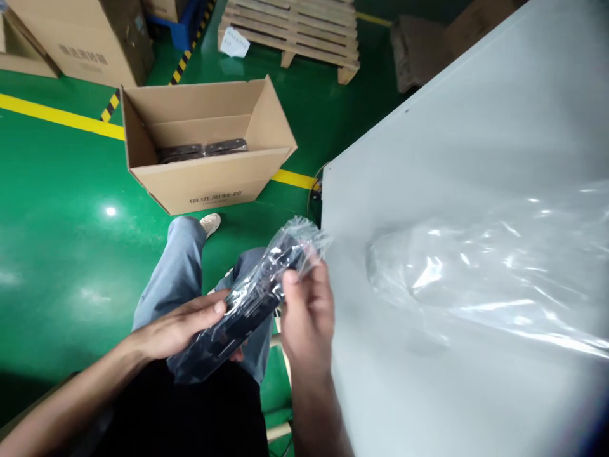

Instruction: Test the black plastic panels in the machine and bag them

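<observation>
A long black part [245, 317] lies inside a clear plastic bag [280, 244], held slanting above my lap; its exact kind cannot be made out. My left hand [188, 324] wraps round the lower half of the bagged part, thumb on top and fingertips showing underneath. Around the bag's upper end, my right hand [309, 304] is closed, its thumb pressing on the plastic near the loose, crumpled mouth. Beyond my knees stands an open cardboard box [209, 181] with several dark, plastic-wrapped parts [226, 146] at its bottom.
At right is a light grey table [380, 165] with clear plastic bags [480, 273] spread on it. A wooden pallet [304, 28] lies on the green floor at the back. More cardboard boxes [90, 38] stand at the upper left, near a blue pallet [183, 28].
</observation>
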Available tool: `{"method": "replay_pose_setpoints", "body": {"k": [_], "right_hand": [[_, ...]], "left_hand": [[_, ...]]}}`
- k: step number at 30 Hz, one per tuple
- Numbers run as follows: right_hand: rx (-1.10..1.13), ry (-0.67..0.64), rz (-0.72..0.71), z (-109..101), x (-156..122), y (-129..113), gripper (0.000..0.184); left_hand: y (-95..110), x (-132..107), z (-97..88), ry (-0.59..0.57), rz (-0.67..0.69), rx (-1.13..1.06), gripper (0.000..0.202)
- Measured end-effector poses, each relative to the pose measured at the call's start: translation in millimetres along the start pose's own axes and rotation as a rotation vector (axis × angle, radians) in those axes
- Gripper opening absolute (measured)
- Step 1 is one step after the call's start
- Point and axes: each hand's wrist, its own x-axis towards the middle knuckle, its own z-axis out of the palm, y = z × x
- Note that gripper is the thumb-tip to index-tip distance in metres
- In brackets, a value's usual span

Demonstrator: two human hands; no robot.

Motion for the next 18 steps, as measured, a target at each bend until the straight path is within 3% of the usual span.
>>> {"method": "replay_pose_setpoints", "body": {"k": [2,4,6,11,13,18], "right_hand": [[-0.057,0.125,-0.130,1,7,-3,0.050],[-0.128,0.166,-0.249,2,7,-5,0.043],[-0.224,0.096,-0.340,3,0,-7,0.033],[-0.480,-0.271,-0.554,12,-30,-5,0.025],[-0.548,-0.292,-0.623,18,-37,-3,0.023],[-0.708,-0.182,-0.731,30,-48,4,0.026]], "left_hand": [[1,6,2.2,0.034,-0.037,-0.187,0.082],[7,13,5.0,0.115,0.010,-0.355,0.084],[16,19,7.6,0.199,0.136,-0.435,0.077],[36,23,11.9,0.333,0.401,-0.406,0.070],[39,24,12.5,0.386,0.461,-0.381,0.071],[40,31,15.8,0.527,0.618,-0.359,0.073]]}}
